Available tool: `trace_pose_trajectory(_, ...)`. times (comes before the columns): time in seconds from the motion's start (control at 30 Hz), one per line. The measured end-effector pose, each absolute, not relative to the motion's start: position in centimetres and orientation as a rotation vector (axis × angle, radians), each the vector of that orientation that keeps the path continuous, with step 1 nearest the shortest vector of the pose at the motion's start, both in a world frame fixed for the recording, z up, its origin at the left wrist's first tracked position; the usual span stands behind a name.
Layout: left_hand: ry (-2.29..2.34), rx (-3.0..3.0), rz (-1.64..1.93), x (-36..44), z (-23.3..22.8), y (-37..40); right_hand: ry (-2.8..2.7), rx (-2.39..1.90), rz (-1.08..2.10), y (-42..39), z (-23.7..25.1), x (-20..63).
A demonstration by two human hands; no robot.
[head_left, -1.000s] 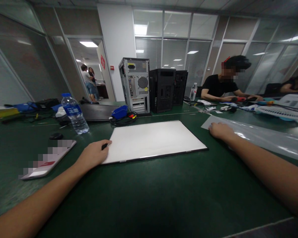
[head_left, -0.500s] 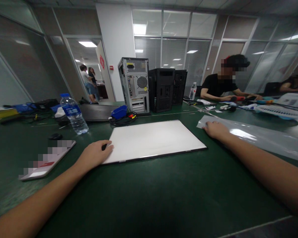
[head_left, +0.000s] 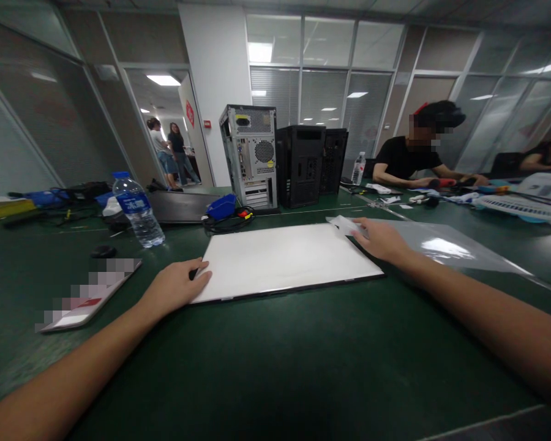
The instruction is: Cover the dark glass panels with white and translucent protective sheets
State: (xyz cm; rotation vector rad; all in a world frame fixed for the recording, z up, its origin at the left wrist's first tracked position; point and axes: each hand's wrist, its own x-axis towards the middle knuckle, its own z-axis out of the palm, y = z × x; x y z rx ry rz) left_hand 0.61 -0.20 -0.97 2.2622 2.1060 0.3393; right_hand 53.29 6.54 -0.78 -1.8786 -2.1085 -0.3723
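Observation:
A flat white panel [head_left: 280, 260] with a thin black frame, resembling a display backlight, lies on the green table. My left hand [head_left: 179, 283] grips its left edge, thumb on the white face and the other fingers at the side. In my right hand [head_left: 379, 239] the near end of a clear plastic film [head_left: 436, 245] is pinched, and its crumpled corner lies over the panel's far right corner. The rest of the film trails to the right across the table.
A water bottle [head_left: 139, 211] and a pale flat box [head_left: 89, 300] stand left. Behind the panel are a blue connector with cables [head_left: 223, 208], a silver computer case [head_left: 252, 159] and black cases [head_left: 303, 165]. A co-worker [head_left: 406, 159] sits at the far right.
My right hand has moved left with the plastic film, bringing the film's end over the panel's far right corner. My left hand and the panel have hardly moved.

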Motion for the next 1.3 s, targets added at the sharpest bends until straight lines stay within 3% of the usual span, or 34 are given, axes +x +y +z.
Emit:
trace_pose_trajectory(0.33, 2.073, 2.295, 0.350, 0.6, -1.0, -0.2, -2.419, -1.362, 0.091, 4.5, 0.7, 49.5)
trace_pose_trajectory(0.53, 2.100, 2.266, 0.358, 0.7, -1.0, -0.2, -2.020, -2.071, -0.356, 7.6, -1.0, 56.4)
trace_pose_trajectory(0.7, 2.113, 2.258, 0.336, 0.6, -1.0, -0.2, -1.971, -2.319, -0.221, 8.9, -2.9, 61.2)
trace_pose_trajectory(1.3, 2.130, 2.214, 0.330, 0.8, -0.7, -0.4, -2.340, -1.627, -0.033, 5.9, -0.5, 52.6)
